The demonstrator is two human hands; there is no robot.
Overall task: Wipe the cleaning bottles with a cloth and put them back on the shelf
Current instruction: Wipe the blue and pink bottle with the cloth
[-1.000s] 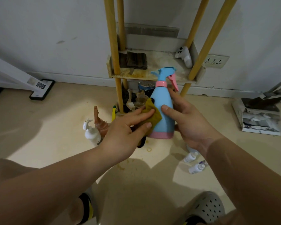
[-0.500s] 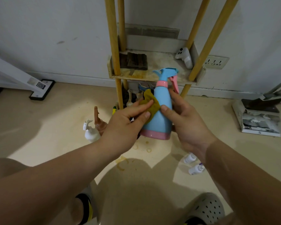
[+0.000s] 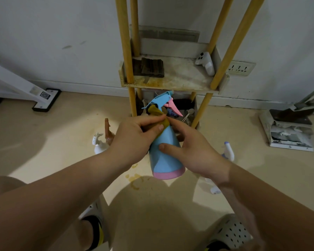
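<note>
Floor: a white spray bottle and a brown bottle stand together at the left; another white bottle is at the right.
Shelf: far centre, against the wall.
Left hand: its grip pinches the cloth against the bottle's neck.
Right hand: grip closed round the bottle's body, thumb across the front.
Blue spray bottle: held above the floor, tilted, its head towards the shelf.
Olive cloth: bunched just below the trigger.

free shelf middle between yellow posts
</note>
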